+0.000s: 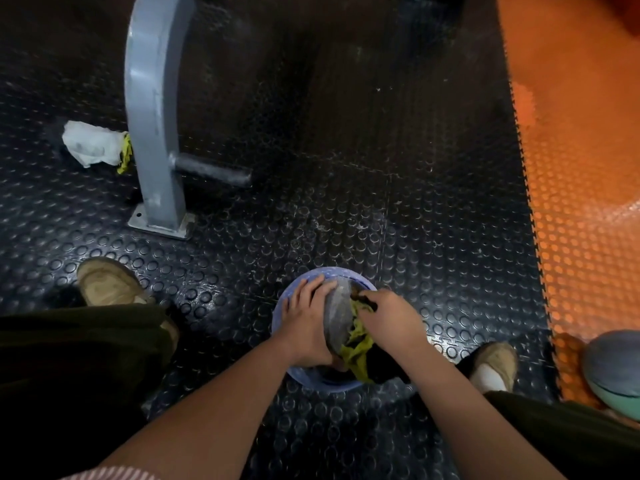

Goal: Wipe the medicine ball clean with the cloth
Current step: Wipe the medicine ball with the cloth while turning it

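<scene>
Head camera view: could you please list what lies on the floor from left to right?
White rag → grey metal post → medicine ball, with the right hand gripping the cloth on it → right shoe → grey-green ball.

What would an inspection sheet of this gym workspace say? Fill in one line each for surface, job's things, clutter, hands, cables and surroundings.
Surface: black studded floor, dusty with pale specks.
Job's things: medicine ball between both hands; yellow-green cloth bunched against it.
Clutter: crumpled white rag beside the post; second ball at the right edge.
Hands: left hand rests on the medicine ball, fingers spread; right hand grips the cloth.
Cables: nothing seen.
Surroundings: grey metal post bolted to the floor; orange mat on the right.
</scene>
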Action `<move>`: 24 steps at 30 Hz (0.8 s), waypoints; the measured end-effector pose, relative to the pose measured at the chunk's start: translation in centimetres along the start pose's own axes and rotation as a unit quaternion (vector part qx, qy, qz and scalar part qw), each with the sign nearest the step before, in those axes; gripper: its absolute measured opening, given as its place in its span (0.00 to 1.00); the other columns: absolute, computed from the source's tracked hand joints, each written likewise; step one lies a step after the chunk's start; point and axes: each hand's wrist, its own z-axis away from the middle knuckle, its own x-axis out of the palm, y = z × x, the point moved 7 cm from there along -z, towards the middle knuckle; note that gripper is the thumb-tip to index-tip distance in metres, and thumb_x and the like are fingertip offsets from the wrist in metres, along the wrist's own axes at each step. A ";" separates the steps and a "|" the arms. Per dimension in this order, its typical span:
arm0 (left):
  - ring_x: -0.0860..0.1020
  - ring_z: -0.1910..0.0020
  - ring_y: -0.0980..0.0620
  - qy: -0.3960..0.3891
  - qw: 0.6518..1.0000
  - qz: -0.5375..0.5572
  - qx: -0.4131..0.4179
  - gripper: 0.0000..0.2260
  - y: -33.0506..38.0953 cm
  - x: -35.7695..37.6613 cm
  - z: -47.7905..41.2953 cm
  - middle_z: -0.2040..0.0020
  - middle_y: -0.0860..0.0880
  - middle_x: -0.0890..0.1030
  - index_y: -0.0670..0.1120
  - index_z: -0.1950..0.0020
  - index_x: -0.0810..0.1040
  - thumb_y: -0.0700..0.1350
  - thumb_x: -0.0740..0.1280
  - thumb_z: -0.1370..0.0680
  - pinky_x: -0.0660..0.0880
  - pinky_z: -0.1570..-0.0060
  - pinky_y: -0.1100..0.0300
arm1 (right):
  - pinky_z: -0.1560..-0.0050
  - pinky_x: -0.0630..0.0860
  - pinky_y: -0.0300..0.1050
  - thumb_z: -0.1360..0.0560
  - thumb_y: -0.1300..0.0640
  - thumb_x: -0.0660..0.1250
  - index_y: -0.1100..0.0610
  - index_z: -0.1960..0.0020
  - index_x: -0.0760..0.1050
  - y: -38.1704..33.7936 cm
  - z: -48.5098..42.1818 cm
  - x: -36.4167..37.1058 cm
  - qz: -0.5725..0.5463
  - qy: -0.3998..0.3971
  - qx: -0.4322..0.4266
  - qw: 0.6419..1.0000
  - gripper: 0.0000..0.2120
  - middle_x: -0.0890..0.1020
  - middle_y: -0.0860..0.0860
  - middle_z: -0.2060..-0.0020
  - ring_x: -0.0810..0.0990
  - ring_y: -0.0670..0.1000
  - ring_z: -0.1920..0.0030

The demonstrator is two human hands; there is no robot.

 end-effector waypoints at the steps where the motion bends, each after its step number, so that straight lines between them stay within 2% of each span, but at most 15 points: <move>1: 0.37 0.23 0.50 -0.006 1.000 -0.011 0.001 0.58 0.1 0.2 0.1 0.23 0.57 0.39 0.57 0.23 0.41 0.62 0.79 0.39 0.42 0.26 0.41 | 0.58 0.70 0.42 0.22 0.55 0.59 0.51 0.40 0.77 0.0 -0.2 0.0 0.019 0.004 0.000 1.000 0.14 0.79 0.52 0.47 0.78 0.55 0.50; 3: 0.37 0.23 0.49 -0.013 0.999 -0.035 -0.002 0.60 0.2 0.5 0.2 0.23 0.55 0.38 0.56 0.23 0.40 0.64 0.79 0.41 0.42 0.26 0.40 | 0.60 0.70 0.43 0.22 0.55 0.58 0.53 0.45 0.78 -0.4 -1.3 0.0 0.052 0.010 0.002 0.999 0.11 0.77 0.52 0.50 0.77 0.55 0.54; 5: 0.38 0.23 0.48 -0.013 0.999 -0.034 -0.004 0.61 0.1 0.5 0.3 0.23 0.54 0.38 0.55 0.22 0.39 0.64 0.79 0.41 0.43 0.26 0.40 | 0.61 0.70 0.43 0.22 0.55 0.59 0.55 0.51 0.78 -1.0 -2.8 -0.2 0.049 0.013 0.016 0.999 0.10 0.76 0.51 0.58 0.76 0.54 0.58; 8: 0.39 0.23 0.48 -0.007 1.000 -0.007 -0.003 0.62 -0.1 0.1 0.2 0.23 0.54 0.41 0.54 0.22 0.41 0.63 0.80 0.41 0.44 0.26 0.40 | 0.61 0.71 0.43 0.23 0.58 0.59 0.55 0.55 0.78 -1.5 -4.7 -0.3 0.029 -0.010 0.028 0.999 0.09 0.75 0.50 0.65 0.79 0.55 0.57; 10: 0.40 0.23 0.49 -0.001 1.000 0.005 -0.006 0.62 -0.2 -0.5 0.0 0.23 0.54 0.41 0.55 0.22 0.41 0.62 0.80 0.42 0.44 0.25 0.42 | 0.61 0.71 0.43 0.23 0.58 0.59 0.55 0.51 0.80 -1.6 -4.8 -0.2 0.020 -0.023 0.020 0.999 0.11 0.77 0.52 0.62 0.79 0.56 0.56; 13: 0.40 0.23 0.50 -0.015 1.000 -0.004 -0.012 0.60 -0.2 -1.0 -0.1 0.23 0.53 0.41 0.56 0.22 0.41 0.60 0.81 0.40 0.44 0.25 0.44 | 0.56 0.75 0.46 0.21 0.55 0.59 0.53 0.41 0.79 -1.2 -2.6 0.1 0.012 -0.021 0.000 1.000 0.13 0.80 0.54 0.51 0.79 0.57 0.51; 15: 0.41 0.23 0.48 -0.024 1.000 -0.010 -0.005 0.58 -0.2 -1.1 0.1 0.23 0.53 0.41 0.57 0.23 0.42 0.59 0.80 0.39 0.45 0.24 0.45 | 0.53 0.75 0.46 0.21 0.53 0.59 0.50 0.39 0.78 -0.8 -1.0 0.2 -0.002 -0.017 -0.008 1.000 0.14 0.80 0.52 0.48 0.79 0.56 0.50; 20: 0.38 0.23 0.45 -0.041 0.997 -0.072 -0.008 0.60 -0.3 -0.6 0.6 0.22 0.50 0.38 0.54 0.22 0.39 0.63 0.79 0.39 0.44 0.25 0.42 | 0.58 0.74 0.45 0.23 0.54 0.61 0.52 0.45 0.79 -1.0 -2.3 -0.1 0.029 -0.015 0.006 0.999 0.11 0.80 0.51 0.58 0.79 0.55 0.54; 24: 0.37 0.23 0.45 -0.039 0.997 -0.054 -0.024 0.61 -0.7 -0.3 0.5 0.22 0.49 0.40 0.53 0.22 0.38 0.63 0.79 0.39 0.43 0.25 0.43 | 0.59 0.74 0.44 0.23 0.58 0.60 0.54 0.45 0.79 -1.7 -4.8 0.1 0.017 -0.009 0.022 1.000 0.12 0.80 0.52 0.58 0.79 0.55 0.55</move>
